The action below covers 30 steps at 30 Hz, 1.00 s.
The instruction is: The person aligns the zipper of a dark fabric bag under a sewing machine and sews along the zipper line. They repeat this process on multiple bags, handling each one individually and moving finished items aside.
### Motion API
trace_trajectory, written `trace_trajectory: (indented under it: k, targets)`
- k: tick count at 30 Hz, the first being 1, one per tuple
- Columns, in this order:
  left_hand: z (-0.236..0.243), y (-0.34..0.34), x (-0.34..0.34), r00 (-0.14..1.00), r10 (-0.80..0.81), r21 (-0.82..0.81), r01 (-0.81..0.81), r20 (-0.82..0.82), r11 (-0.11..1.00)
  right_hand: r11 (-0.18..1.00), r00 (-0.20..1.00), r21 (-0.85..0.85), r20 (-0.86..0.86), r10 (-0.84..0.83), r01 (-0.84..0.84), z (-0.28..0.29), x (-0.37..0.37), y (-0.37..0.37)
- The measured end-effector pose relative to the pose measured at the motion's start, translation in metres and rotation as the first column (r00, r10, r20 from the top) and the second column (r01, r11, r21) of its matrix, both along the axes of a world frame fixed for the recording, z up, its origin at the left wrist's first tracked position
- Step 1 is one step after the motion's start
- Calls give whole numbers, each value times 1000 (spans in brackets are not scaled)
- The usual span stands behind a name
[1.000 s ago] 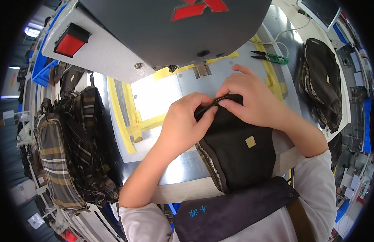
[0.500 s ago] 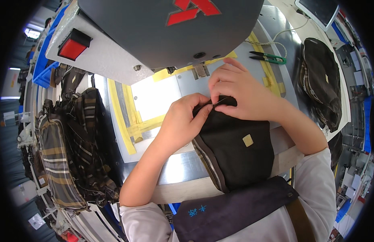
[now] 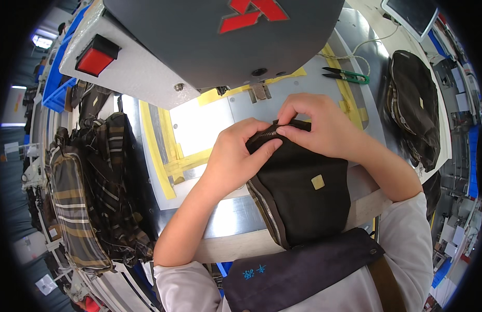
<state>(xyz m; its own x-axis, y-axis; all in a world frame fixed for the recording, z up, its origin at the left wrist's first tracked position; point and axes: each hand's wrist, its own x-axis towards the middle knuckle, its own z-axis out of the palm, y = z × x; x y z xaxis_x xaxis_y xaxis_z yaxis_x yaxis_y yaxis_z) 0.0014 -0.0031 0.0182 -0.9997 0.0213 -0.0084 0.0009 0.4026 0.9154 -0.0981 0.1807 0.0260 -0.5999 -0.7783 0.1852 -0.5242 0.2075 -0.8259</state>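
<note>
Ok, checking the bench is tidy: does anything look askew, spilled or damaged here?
Nothing stands out. Both hands, left and right, pinch the zipper end of the dark pouch under the machine head. Snips lie flat behind, and the bags are stacked at the left.

Both hands' fingers on dark bag zipper

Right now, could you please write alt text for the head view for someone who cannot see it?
Both hands, left hand and right hand, pinch the zipper at the top edge of a dark bag on a metal table under a sewing machine. Green snips lie beyond; striped bags are piled left.
</note>
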Motion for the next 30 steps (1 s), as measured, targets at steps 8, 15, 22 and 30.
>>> trace_trajectory:
  k: [8, 15, 22, 30]
  targets:
    - [-2, 6, 1, 994, 109, -10, -110, -31, 994, 998, 967, -16, 249, -56, 62, 3, 5, -4]
    - [-6, 5, 3, 981, 131, -35, -138, -143, 990, 998, 997, 3, -51, 57, -57, 1, 3, 0]
    - [-9, 9, 7, 840, 86, -161, -202, -535, 966, 942, 542, -153, -840, 35, -299, -2, 14, 7]
    - [-10, 10, 6, 762, 99, -157, -255, -640, 954, 927, 451, -200, -892, -38, -318, -2, 15, 5]
